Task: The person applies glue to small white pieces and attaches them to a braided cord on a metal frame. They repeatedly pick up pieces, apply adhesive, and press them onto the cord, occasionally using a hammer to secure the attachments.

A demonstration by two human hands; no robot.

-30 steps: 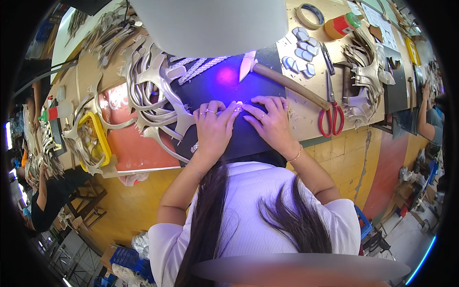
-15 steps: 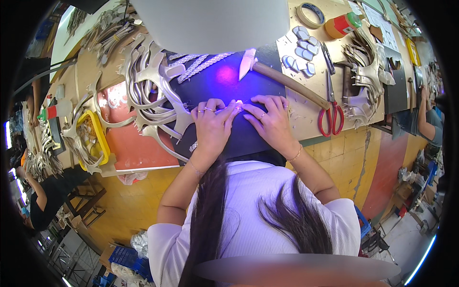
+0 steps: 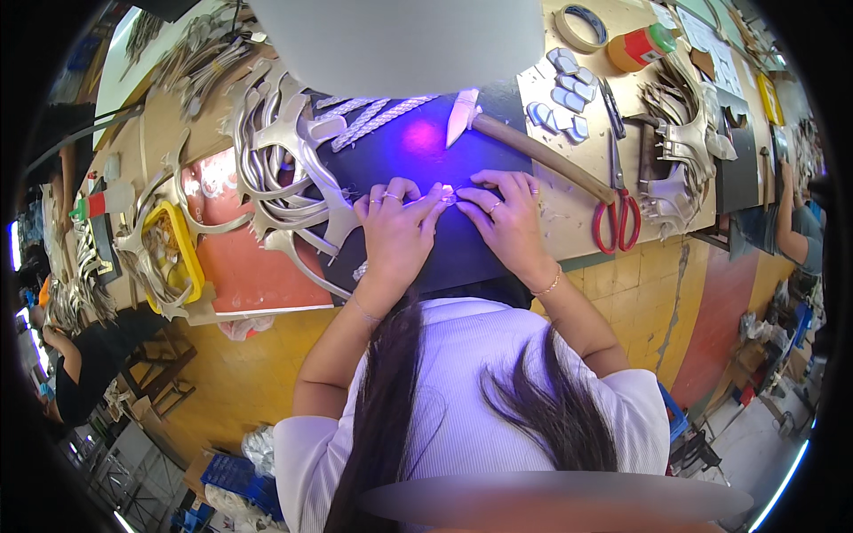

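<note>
Over the black mat (image 3: 484,169), both hands meet at a small, pale, shiny piece (image 3: 448,192), lit bright by a violet glow and too small to make out. My left hand (image 3: 396,235) pinches it between thumb and fingertips. From the other side, the thumb and forefinger of my right hand (image 3: 513,226) come together at its edge, the other fingers curled. Just beyond lies a hammer (image 3: 542,153), its head on the mat and its wooden handle slanting right. White braided straps (image 3: 382,123) rest on the mat at the far left.
A white lamp-like housing (image 3: 400,44) hangs above the mat. Leather straps (image 3: 289,142) pile up at left. Right are red-handled scissors (image 3: 617,213), grey oval pads (image 3: 569,93), a tape roll (image 3: 580,28), a glue bottle (image 3: 641,48) and more strap pieces (image 3: 682,142). Other people work at both sides.
The right fingertips have drawn slightly back from the left ones, so more of the small piece shows between them. Both hands stay over the same spot on the mat.
</note>
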